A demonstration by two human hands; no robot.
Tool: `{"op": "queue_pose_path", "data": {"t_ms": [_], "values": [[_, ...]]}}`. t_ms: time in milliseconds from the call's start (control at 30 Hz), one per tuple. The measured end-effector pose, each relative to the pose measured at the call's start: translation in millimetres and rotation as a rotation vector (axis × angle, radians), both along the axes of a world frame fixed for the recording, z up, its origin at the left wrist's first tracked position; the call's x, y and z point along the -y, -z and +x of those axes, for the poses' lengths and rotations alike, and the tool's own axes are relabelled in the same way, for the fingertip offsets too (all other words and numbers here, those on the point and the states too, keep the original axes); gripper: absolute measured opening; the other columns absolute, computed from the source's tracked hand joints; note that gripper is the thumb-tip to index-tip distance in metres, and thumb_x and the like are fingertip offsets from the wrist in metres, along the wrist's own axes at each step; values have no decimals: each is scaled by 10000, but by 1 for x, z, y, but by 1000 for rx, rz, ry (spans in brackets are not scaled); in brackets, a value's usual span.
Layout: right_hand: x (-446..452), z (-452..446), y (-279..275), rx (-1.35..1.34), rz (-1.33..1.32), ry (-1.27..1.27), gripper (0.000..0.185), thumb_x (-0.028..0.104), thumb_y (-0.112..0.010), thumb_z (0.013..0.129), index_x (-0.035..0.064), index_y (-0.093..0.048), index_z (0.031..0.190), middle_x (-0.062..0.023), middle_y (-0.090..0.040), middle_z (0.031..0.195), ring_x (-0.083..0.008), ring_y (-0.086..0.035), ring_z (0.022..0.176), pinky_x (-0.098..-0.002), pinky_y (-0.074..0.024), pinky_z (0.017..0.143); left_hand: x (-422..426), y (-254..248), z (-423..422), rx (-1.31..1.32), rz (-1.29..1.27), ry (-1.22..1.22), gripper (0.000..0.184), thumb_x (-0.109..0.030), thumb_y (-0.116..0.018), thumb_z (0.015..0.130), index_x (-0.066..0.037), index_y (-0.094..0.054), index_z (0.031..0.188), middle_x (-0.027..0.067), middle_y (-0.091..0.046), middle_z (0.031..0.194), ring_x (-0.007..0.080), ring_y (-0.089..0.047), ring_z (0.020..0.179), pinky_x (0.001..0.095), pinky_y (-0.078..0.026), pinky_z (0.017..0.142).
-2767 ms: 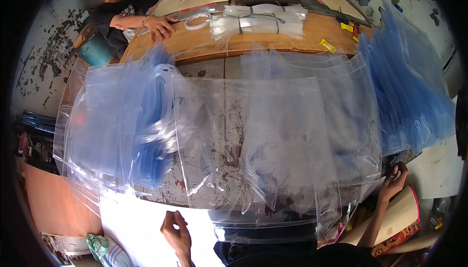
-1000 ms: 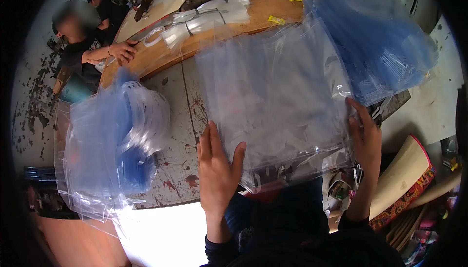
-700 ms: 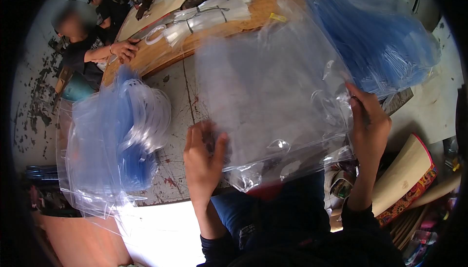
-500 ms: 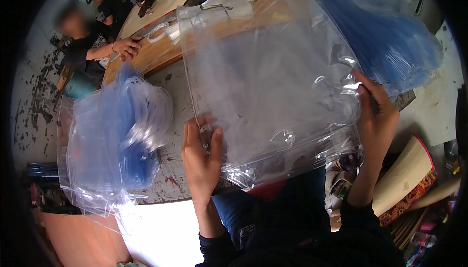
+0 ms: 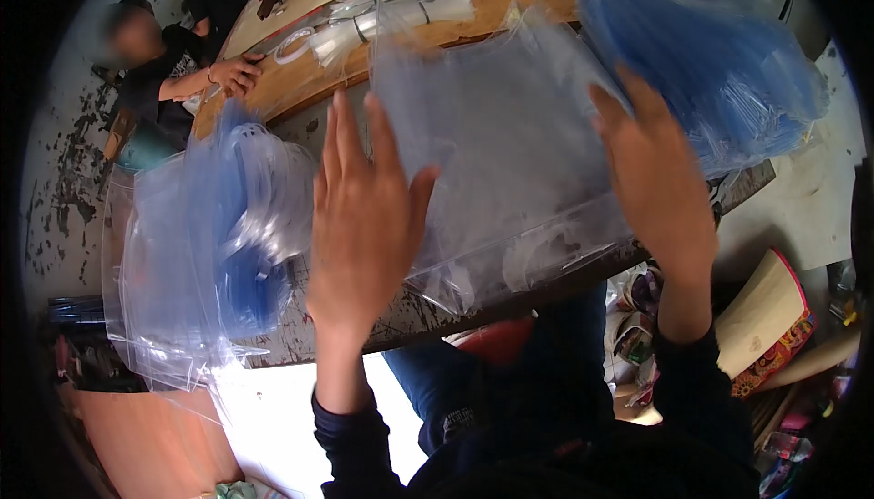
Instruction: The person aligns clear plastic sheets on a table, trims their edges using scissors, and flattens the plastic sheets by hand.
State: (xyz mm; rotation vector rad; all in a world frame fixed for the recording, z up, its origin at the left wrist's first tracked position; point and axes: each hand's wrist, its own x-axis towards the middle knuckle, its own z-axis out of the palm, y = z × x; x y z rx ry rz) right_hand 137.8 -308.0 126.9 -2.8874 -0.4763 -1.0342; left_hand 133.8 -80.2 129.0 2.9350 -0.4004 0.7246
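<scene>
A clear plastic bag (image 5: 510,135) lies on the worktable in front of me, its near edge by the table's front. My left hand (image 5: 364,203) is at its left edge, back of the hand up and fingers apart, holding nothing. Over the right edge is my right hand (image 5: 657,171), slightly blurred, with its fingers stretched out. Whether either palm touches the plastic is hard to tell. A pile of clear, bluish plastic bags (image 5: 168,262) sits left of my left hand. Beyond my right hand rises a heap of blue-tinted plastic bags (image 5: 719,62).
The scuffed worktable (image 5: 300,317) borders a wooden board (image 5: 492,21) carrying tied bundles of plastic (image 5: 391,12) and a white ring (image 5: 293,46). A person's hand (image 5: 237,74) rests at the far left; another person is behind. Rolled material (image 5: 765,317) leans at lower right.
Both hands have let go of the clear plastic bag's sides and opened. The bag, held up toward me before, now lies lower and flatter on the table. My left hand has moved forward.
</scene>
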Motion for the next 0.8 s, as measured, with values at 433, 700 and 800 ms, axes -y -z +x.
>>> {"op": "queue_pose_path", "data": {"t_ms": [433,700,800], "values": [[-15,210,80,-253,-93,261,583,453,-326,894,33,-363,1297,-157,-294,1378,-244,-292,1277,-402,-283,1023,17,54,177,-139,349,-304,555,-442,-312,876,-187,-271,1366,180,-151,1429,377,13,1328,601,5,1015],[6,202,68,-509,219,75,660,503,-340,877,-10,-350,1291,-133,-254,1400,-278,-255,1288,-391,-233,1046,5,99,183,-175,-120,-221,650,-585,-329,825,-267,-218,1381,113,-116,1450,311,-41,1340,641,-27,993],[4,203,69,-501,293,26,809,618,-279,836,0,-216,1354,-148,-167,1428,-267,-106,1333,-390,-100,1084,4,97,182,-192,-170,-208,648,-586,-332,822,-265,-231,1377,107,-138,1447,302,-66,1340,639,-41,996]]}}
